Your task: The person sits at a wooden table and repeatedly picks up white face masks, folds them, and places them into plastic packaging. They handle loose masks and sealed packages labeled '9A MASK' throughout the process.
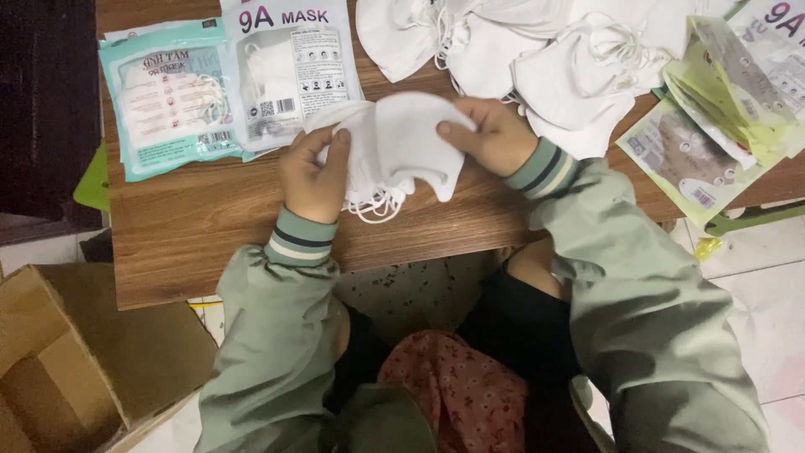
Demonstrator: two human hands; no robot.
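At ten o'clock lies a flat teal-and-white pouch [172, 96], and just beside it at eleven a white-and-clear pouch [291, 63]. Out at two o'clock, a fanned stack of pale green pouches [713, 126] overlaps on the table [193, 226].

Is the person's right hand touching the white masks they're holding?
Touching. The head view shows the right hand with its thumb pressed flat on the white masks, while the left hand grips their other side.

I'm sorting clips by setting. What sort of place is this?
Probably a home packing spot: a low wooden table on tiled floor, a heap of loose white masks, packed mask pouches, a cardboard box.
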